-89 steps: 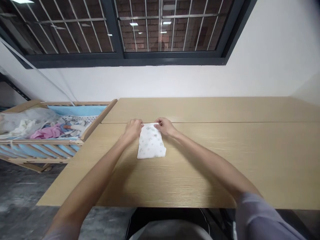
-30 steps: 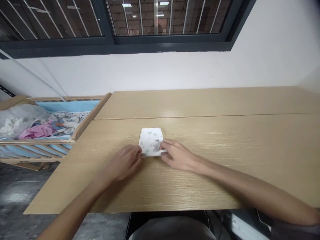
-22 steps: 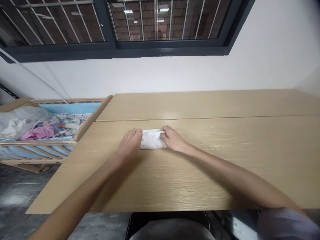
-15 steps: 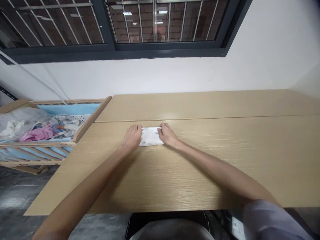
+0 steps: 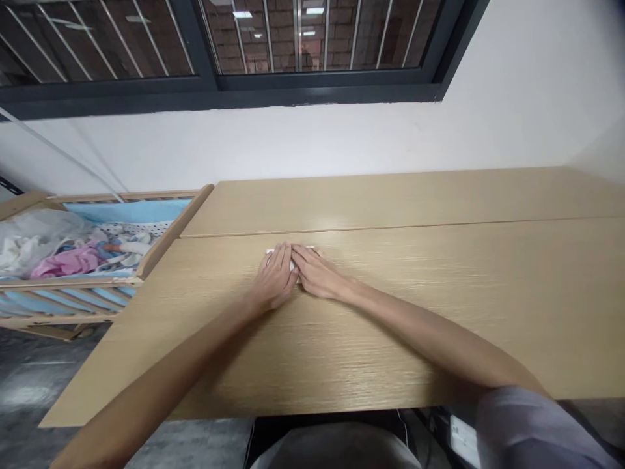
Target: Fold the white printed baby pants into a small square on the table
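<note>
A small folded white cloth (image 5: 292,265) with a faint print lies on the wooden table, mostly covered by my hands. My left hand (image 5: 276,277) rests flat on its left half, fingers stretched forward. Over the right half lies my right hand (image 5: 318,272), its fingers also stretched out and pointing in toward the left hand. The fingertips of both hands meet near the middle of the cloth. Only slivers of white show between the hands and along the far edge.
The wide wooden tabletop (image 5: 415,293) has a seam running across its far part. To the left stands a wooden crib (image 5: 161,247) with blue lining, holding a pink cloth (image 5: 68,260), other fabrics and a clear plastic bag (image 5: 43,228). A barred window is set in the white wall beyond.
Both hands have moved inward from the cloth's left and right ends and now lie flat over it. The cloth is now mostly hidden. The view has shifted slightly.
</note>
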{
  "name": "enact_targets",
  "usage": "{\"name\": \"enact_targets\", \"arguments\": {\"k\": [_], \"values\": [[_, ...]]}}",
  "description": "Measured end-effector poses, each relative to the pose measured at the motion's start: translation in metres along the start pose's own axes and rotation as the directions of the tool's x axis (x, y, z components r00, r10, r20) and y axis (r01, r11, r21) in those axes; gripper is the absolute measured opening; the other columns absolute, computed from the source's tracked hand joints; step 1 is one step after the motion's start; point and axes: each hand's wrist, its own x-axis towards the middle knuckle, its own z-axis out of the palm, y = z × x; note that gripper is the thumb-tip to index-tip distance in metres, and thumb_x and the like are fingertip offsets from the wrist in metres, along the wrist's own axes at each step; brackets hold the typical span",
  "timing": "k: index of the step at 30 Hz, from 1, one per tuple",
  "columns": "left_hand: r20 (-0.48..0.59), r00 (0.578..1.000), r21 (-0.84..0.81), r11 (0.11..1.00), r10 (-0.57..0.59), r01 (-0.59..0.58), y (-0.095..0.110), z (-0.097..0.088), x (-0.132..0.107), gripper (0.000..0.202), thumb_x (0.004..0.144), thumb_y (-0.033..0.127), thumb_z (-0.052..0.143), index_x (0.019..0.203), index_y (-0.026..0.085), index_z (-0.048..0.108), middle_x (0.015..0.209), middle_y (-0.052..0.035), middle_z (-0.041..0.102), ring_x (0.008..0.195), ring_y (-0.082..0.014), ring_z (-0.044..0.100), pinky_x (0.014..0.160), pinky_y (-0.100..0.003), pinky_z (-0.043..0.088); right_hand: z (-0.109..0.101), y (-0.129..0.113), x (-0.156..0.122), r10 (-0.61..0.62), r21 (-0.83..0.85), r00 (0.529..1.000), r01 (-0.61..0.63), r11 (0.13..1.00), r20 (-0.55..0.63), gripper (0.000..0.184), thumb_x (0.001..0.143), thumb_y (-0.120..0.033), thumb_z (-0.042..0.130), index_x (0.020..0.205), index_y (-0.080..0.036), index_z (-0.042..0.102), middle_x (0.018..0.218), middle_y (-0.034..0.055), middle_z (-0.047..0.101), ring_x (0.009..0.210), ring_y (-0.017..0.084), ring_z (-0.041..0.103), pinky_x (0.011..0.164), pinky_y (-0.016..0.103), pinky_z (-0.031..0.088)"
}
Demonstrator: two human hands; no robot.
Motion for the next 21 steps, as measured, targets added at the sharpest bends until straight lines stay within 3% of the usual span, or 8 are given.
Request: {"name": "enact_targets", "arguments": {"k": [4,9,16,19,21], "values": [[0.097,0.992,0.029,0.996,0.077,-0.080,-0.007,0.006,-0.008,0.068,0.104,0.042,0.016,0.156,-0.002,0.022,0.164,-0.0246,0.025,0.156,-0.0308,0.017,0.124,-0.053,0.023,0.017,0.012,-0.008,0.011,-0.025,0.997,-0.009,1.000,0.070,0.057,0.105,-0.032,0.021,0.156,-0.009,0.035,0.161,0.0167,0.037,0.152,0.027,0.029,0.125,0.050,0.018],[0.160,0.984,0.035,0.996,0.073,-0.080,-0.016,-0.002,-0.015,0.071,0.104,0.047,0.019,0.155,-0.003,0.023,0.165,-0.0265,0.021,0.156,-0.0329,0.015,0.125,-0.052,0.022,0.012,0.022,-0.017,0.069,0.066,0.993,-0.075,0.995,0.098,0.064,0.106,-0.049,0.015,0.160,-0.015,0.027,0.165,0.0116,0.030,0.154,0.025,0.023,0.126,0.050,0.016],[0.134,0.988,0.054,0.995,0.078,-0.085,-0.032,-0.015,-0.038,0.074,0.104,0.051,0.022,0.156,-0.001,0.021,0.164,-0.0285,0.023,0.155,-0.0336,0.017,0.123,-0.053,0.024,-0.003,0.033,-0.045,0.143,0.131,0.981,-0.160,0.978,0.128,0.066,0.106,-0.051,0.018,0.162,-0.014,0.020,0.167,0.0142,0.022,0.156,0.027,0.017,0.126,0.051,0.016],[0.069,0.993,0.068,0.992,0.100,-0.105,-0.031,-0.033,-0.039,0.070,0.103,0.050,0.029,0.156,0.004,0.023,0.163,-0.0268,0.027,0.154,-0.0343,0.022,0.120,-0.054,0.027,-0.016,0.033,-0.048,0.082,0.147,0.994,-0.092,0.985,0.073,0.065,0.106,-0.050,0.026,0.160,-0.014,0.025,0.167,0.0154,0.021,0.156,0.028,0.018,0.125,0.053,0.019],[0.076,0.991,0.062,0.991,0.114,-0.119,-0.026,-0.042,-0.036,0.063,0.102,0.048,0.035,0.153,0.011,0.032,0.159,-0.0230,0.038,0.150,-0.0335,0.033,0.116,-0.054,0.032,-0.022,0.031,-0.046,0.025,0.153,0.997,-0.036,0.988,0.071,0.064,0.105,-0.050,0.032,0.159,-0.015,0.029,0.165,0.0162,0.028,0.153,0.030,0.025,0.123,0.052,0.023]]}}
